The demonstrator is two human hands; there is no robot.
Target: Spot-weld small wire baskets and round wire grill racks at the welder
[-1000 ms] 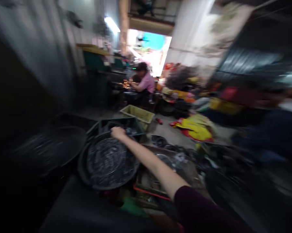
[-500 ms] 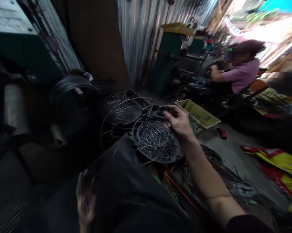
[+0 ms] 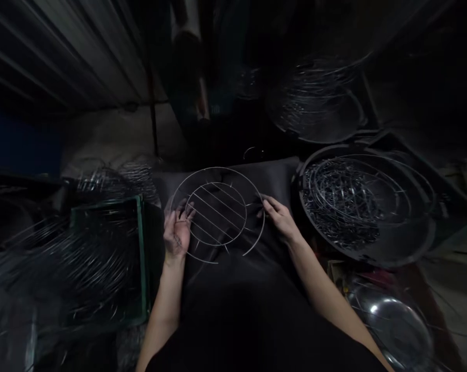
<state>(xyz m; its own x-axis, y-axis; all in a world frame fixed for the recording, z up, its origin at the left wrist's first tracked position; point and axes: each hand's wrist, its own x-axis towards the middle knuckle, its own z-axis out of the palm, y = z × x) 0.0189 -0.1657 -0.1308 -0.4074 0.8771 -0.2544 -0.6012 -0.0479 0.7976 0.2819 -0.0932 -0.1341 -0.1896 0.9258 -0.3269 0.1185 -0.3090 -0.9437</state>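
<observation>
Over my dark-covered lap is a round wire rack (image 3: 217, 213), with parallel bars across its inner ring. Short spokes stick out from that ring towards a larger outer ring, whose ends stand apart at the near side. My left hand (image 3: 178, 227), palm up with fingers loosely curled, supports the outer wire at the left. On the opposite side, my right hand (image 3: 276, 216) pinches the outer wire between thumb and fingers. To the right of this hand, a wide round basin (image 3: 406, 248) holds a heap of short metal pieces with wire rings lying on top.
At the left stands a green crate (image 3: 142, 258) full of bent wires. Another basin (image 3: 326, 137) with wire pieces is at the back right. A shiny metal bowl (image 3: 400, 325) lies at the lower right. Dark machinery (image 3: 202, 67) rises ahead of my lap.
The view has swung left and down to my lap. My right hand has come from above the basin to the rack's right side; my left hand is now at its left.
</observation>
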